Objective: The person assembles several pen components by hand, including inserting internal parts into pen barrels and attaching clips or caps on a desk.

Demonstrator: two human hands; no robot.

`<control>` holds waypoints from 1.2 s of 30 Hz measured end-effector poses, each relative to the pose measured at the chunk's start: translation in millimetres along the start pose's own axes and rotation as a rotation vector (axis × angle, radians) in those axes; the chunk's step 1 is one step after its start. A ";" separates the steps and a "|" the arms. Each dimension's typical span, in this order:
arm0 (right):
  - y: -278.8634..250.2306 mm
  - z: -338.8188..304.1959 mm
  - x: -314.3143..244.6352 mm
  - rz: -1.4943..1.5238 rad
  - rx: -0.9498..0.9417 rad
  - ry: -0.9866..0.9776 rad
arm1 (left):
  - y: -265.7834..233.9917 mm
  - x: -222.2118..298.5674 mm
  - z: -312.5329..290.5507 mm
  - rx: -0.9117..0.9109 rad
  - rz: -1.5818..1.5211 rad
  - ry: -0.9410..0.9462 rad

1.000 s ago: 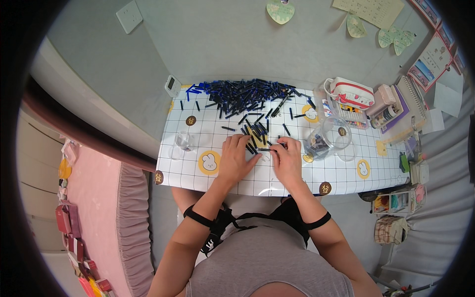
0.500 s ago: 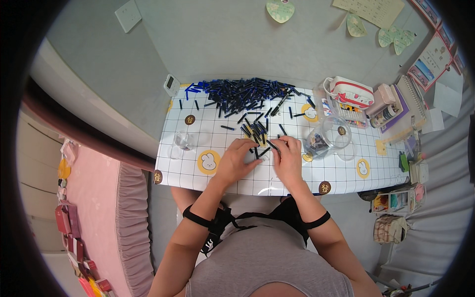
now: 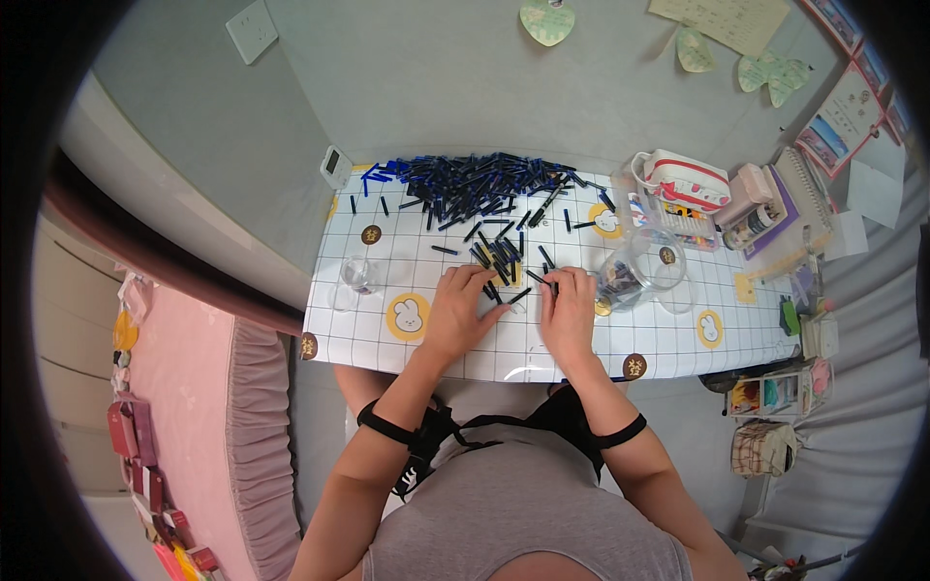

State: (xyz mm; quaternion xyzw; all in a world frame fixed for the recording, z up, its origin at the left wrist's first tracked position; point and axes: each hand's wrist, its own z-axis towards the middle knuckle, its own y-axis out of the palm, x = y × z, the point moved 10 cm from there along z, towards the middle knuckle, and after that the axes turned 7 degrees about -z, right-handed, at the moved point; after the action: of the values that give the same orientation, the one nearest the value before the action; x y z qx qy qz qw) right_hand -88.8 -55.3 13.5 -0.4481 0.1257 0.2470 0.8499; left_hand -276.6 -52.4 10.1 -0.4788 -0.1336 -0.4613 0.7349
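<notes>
A loose cluster of small dark blue-black ink cartridges (image 3: 501, 257) lies at the middle of the table, between and just beyond my hands. My left hand (image 3: 460, 310) rests on its left side, fingers bent, thumb apart from them. Its fingertips touch the near end of the cluster, and one cartridge (image 3: 520, 295) lies just off the thumb tip. Opposite, my right hand (image 3: 570, 315) pinches a cartridge (image 3: 536, 278) that points out toward the cluster; its far fingers are partly hidden. Behind, a big heap of the same cartridges (image 3: 475, 184) runs along the wall.
Right of my right hand, a clear plastic jar (image 3: 668, 261) lies with cartridges in it. A small clear cup (image 3: 358, 276) stands at the left. Farther right are a pencil case (image 3: 688, 181), a clear tray of stationery (image 3: 683, 228) and notebooks (image 3: 809, 198). A small timer (image 3: 335, 167) is at the back-left corner.
My right hand has shifted slightly right, widening the gap to my left hand, which has drawn a little left. Cartridges near the fingertips have shifted slightly.
</notes>
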 end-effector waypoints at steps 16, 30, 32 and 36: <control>6.2 -23.7 -12.0 -0.021 -0.336 0.094 | 1.0 -7.1 -3.2 0.006 -0.051 -0.037; 45.6 14.0 -23.3 -0.090 -0.368 0.090 | 4.6 -4.6 3.2 -0.072 -0.183 -0.006; 47.3 13.9 -25.5 -0.116 -0.401 0.082 | 4.1 -3.9 3.9 -0.075 -0.140 0.006; 41.7 12.9 -21.9 -0.117 -0.414 0.066 | 2.0 -0.4 5.1 -0.083 -0.079 -0.010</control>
State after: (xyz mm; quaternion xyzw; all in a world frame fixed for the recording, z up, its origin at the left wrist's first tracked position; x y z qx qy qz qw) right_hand -129.7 -31.6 1.2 -0.6274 0.0740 0.2031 0.7481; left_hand -274.0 -47.7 11.3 -0.5056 -0.1369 -0.4926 0.6949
